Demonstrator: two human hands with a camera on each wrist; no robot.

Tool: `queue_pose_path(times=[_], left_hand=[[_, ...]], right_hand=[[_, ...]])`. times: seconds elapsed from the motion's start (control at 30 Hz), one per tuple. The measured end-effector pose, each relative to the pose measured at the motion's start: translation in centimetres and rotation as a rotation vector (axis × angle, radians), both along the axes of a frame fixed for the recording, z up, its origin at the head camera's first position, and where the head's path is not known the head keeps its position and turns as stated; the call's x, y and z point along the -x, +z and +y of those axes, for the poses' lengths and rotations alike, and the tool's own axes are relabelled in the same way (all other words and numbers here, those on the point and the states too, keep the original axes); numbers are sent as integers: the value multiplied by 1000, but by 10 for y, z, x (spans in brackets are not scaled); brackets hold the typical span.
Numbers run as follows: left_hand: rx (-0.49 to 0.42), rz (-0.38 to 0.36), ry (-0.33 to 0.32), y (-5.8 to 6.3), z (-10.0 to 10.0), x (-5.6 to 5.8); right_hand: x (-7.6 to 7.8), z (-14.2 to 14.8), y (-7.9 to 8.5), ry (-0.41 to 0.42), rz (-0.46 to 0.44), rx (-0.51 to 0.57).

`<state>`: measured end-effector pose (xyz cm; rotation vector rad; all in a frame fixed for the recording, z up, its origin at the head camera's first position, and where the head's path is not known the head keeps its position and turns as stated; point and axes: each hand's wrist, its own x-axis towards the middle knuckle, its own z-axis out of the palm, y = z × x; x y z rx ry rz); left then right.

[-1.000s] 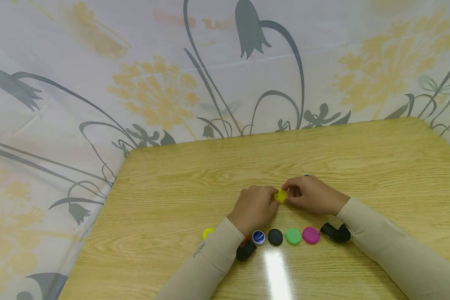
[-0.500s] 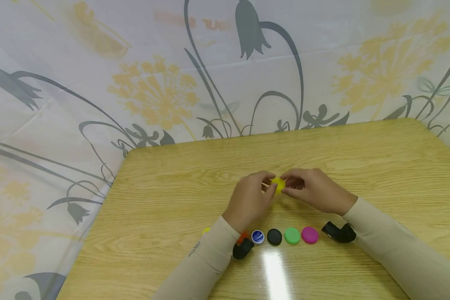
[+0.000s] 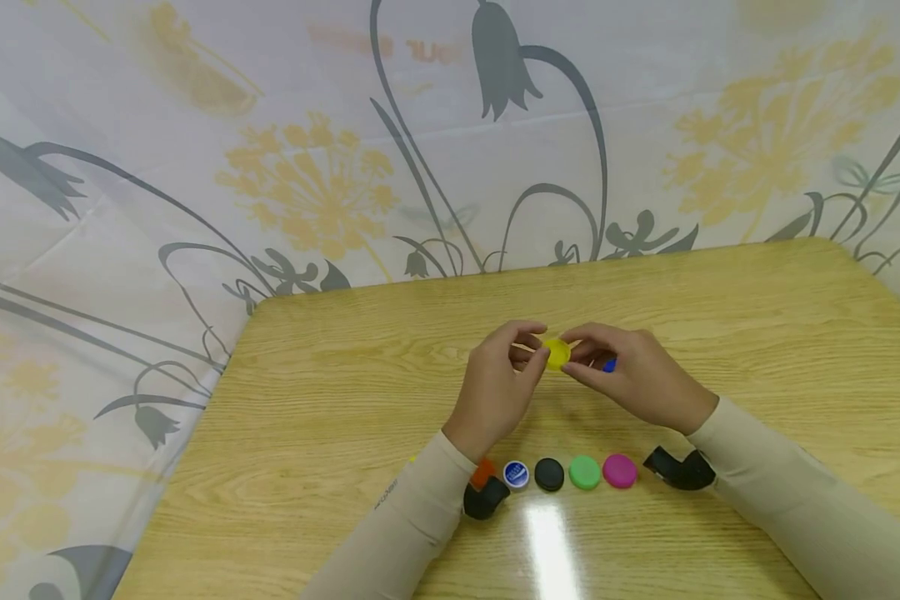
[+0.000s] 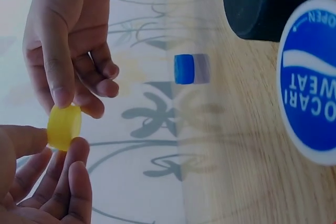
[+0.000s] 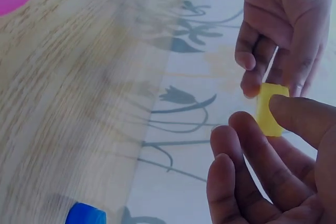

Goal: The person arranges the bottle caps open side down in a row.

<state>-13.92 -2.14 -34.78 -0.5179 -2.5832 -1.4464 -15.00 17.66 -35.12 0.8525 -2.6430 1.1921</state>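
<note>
A yellow bottle cap (image 3: 557,354) is raised above the wooden table, between my two hands. My left hand (image 3: 498,379) pinches its left side with thumb and fingers. From the right, my right hand (image 3: 630,371) pinches the opposite side. Both wrist views show the yellow cap (image 4: 64,127) side-on with fingertips of both hands on it. Behind the right hand's fingers, a blue bottle cap (image 3: 610,366) is partly hidden in the head view; the left wrist view has this blue cap (image 4: 184,69) standing on the table.
Nearer me runs a row of caps: orange (image 3: 483,473), blue-and-white (image 3: 516,475), black (image 3: 549,474), green (image 3: 585,472) and magenta (image 3: 620,471). My left sleeve nearly hides another yellow one. Black curved pieces sit by both wrists. A flower-patterned curtain (image 3: 450,150) hangs behind the table.
Both hands have moved away from me and up with the yellow cap between them. The blue cap behind the right hand shows more now.
</note>
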Motion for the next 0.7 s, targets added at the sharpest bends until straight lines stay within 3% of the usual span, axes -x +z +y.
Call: queue_pose_path(times=[0.17,0.43,0.7], left_hand=[[-64,-16,6,-1,0,1],[-6,84,-4,-3,2,2],[68,171,-42,-4,3,1]], right_hand=[[1,0,-1,1,-59,56],[5,5,0,28,-334,159],[7,5,-1,15,-397,166]])
